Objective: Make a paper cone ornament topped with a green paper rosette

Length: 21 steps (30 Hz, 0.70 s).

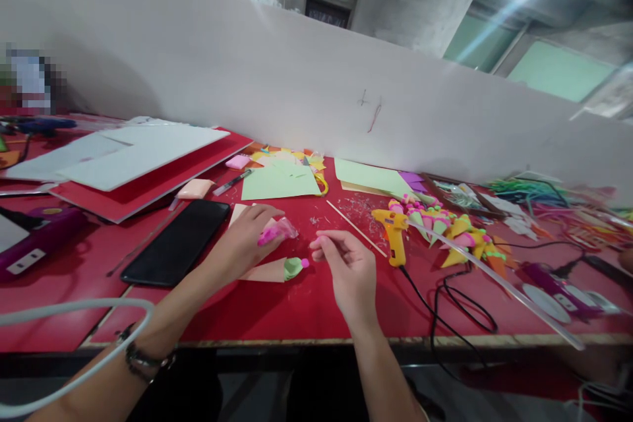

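Note:
My left hand (254, 237) reaches over the red table, its fingers on a small clear bag of bright pink pieces (277, 231). Beneath and beside that hand lies peach paper (264, 271), with a green paper cone (293, 268) and a pink pompom (305, 263) at its right end. To the right, my right hand (343, 260) is raised with thumb and index fingertips pinched together; whatever is between them is too small to make out. A yellow glue gun (395, 237) and a thin wooden stick (356, 229) lie right of and behind my right hand.
A black phone (175, 244) lies left of my left hand. Pale green sheets (281, 180) and yellow-handled scissors (322, 185) are behind. Colourful paper cones (465, 241), a clear rod (499, 283) and black cable (465, 306) occupy the right. White boards (148, 155) rest at back left.

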{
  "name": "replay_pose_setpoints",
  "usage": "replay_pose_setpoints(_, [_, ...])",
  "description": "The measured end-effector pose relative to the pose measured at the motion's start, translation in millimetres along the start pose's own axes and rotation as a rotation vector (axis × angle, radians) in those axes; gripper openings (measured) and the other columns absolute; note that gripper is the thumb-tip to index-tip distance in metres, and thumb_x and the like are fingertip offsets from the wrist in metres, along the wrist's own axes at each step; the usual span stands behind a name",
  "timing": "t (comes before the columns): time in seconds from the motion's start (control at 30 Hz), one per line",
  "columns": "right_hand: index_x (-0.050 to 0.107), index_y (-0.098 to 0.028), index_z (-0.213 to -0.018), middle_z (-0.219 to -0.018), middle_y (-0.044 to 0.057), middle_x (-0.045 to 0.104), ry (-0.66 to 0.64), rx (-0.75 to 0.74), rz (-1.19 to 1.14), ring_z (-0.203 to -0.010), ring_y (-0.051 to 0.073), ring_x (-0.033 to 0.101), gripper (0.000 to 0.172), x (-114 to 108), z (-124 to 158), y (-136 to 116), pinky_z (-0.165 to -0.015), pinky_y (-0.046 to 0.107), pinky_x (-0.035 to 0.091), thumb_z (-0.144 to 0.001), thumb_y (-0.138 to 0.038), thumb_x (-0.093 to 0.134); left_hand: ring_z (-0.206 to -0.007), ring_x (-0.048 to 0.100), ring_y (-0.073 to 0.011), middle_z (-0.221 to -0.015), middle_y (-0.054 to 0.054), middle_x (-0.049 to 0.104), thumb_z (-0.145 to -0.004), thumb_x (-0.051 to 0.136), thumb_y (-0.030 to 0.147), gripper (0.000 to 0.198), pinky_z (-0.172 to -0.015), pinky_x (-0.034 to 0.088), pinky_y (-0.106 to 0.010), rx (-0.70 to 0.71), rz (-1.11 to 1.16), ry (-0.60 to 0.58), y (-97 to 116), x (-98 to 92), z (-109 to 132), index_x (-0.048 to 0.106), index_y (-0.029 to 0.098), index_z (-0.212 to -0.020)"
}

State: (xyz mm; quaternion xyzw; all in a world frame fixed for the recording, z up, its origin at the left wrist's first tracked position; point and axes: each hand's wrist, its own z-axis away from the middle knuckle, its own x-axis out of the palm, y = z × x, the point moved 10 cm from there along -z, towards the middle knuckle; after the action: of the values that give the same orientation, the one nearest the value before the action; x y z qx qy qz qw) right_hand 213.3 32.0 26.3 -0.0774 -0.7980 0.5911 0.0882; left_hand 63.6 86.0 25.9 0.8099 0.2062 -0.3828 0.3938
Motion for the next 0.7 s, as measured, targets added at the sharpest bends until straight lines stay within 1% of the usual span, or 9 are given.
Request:
replay_pose_setpoints(0.03, [0.063,-0.019,-0.081,-0.069,0.000,0.066,-0.007,-0.006,0.008,-0.059,0.009,0.061,0.009,0.8,0.4,-0.4,-0.057,0.019,0.050,-0.078,-0.023,0.056,-0.100,0.050,-0.0231,-0.105,-0.009,0.058,-0.083,0.043,0.034,0.028,-0.089,0.038,-0.037,-0.024,0.089,-0.003,6.7,-3.1,0.5,0.056,0.018,-0.102])
replay_pose_setpoints(0.13, [0.063,-0.019,-0.082,-0.070,0.000,0.065,-0.040,-0.033,0.071,-0.062,0.011,0.061,0.009,5.6,1.7,-2.1,-0.059,0.021,0.050,-0.077,-0.023,0.057,-0.093,0.055,-0.0185,-0.098,-0.005,0.062,-0.085,0.039,0.036,0.028,-0.083,0.042,-0.030,-0.064,0.395,-0.091,27.6,1.1,3.7,0.058,0.019,-0.097])
replay_pose_setpoints(0.23, [0.064,-0.019,-0.081,-0.073,0.001,0.065,-0.068,-0.098,0.128,-0.068,0.013,0.061,0.009,11.0,3.6,-8.3,-0.062,0.023,0.049,-0.078,-0.023,0.057,-0.085,0.057,-0.0173,-0.087,-0.002,0.065,-0.084,0.042,0.038,0.027,-0.077,0.044,-0.026,-0.111,0.580,-0.147,35.7,9.9,7.0,0.062,0.019,-0.088])
replay_pose_setpoints(0.3, [0.064,-0.019,-0.080,-0.071,0.001,0.063,-0.084,-0.156,0.175,-0.067,0.013,0.059,0.009,14.1,5.0,-14.3,-0.062,0.023,0.047,-0.078,-0.022,0.056,-0.078,0.058,-0.0164,-0.079,-0.002,0.065,-0.084,0.043,0.039,0.030,-0.073,0.045,-0.025,-0.162,0.680,-0.191,34.7,18.0,9.1,0.063,0.018,-0.078])
replay_pose_setpoints(0.37, [0.065,-0.020,-0.078,-0.068,0.000,0.059,-0.092,-0.215,0.252,-0.062,0.012,0.055,0.009,16.1,6.4,-20.0,-0.058,0.022,0.045,-0.078,-0.021,0.056,-0.073,0.058,-0.0155,-0.073,-0.002,0.064,-0.084,0.042,0.040,0.033,-0.072,0.044,-0.025,-0.209,0.750,-0.232,33.2,25.1,11.3,0.063,0.017,-0.072])
replay_pose_setpoints(0.47, [0.064,-0.020,-0.078,-0.067,0.000,0.053,-0.091,-0.285,0.342,-0.060,0.011,0.050,0.008,16.6,7.2,-25.8,-0.054,0.022,0.041,-0.078,-0.019,0.056,-0.070,0.056,-0.0150,-0.071,-0.002,0.063,-0.082,0.045,0.042,0.033,-0.071,0.044,-0.026,-0.260,0.800,-0.261,30.3,31.2,13.9,0.063,0.017,-0.070])
replay_pose_setpoints(0.57, [0.064,-0.021,-0.081,-0.072,0.001,0.054,-0.101,-0.317,0.351,-0.064,0.011,0.051,0.010,16.9,6.7,-28.3,-0.058,0.023,0.043,-0.079,-0.020,0.055,-0.065,0.054,-0.0138,-0.065,-0.001,0.061,-0.081,0.047,0.043,0.034,-0.066,0.044,-0.025,-0.305,0.846,-0.254,24.9,34.4,14.6,0.063,0.017,-0.066])
replay_pose_setpoints(0.7, [0.065,-0.022,-0.092,-0.080,0.002,0.057,-0.143,-0.335,0.327,-0.072,0.012,0.055,0.017,20.6,6.9,-31.7,-0.065,0.024,0.046,-0.080,-0.020,0.053,-0.059,0.051,-0.0124,-0.058,0.001,0.057,-0.078,0.052,0.040,0.029,-0.060,0.042,-0.024,-0.335,0.855,-0.182,16.9,30.8,11.9,0.063,0.017,-0.063])
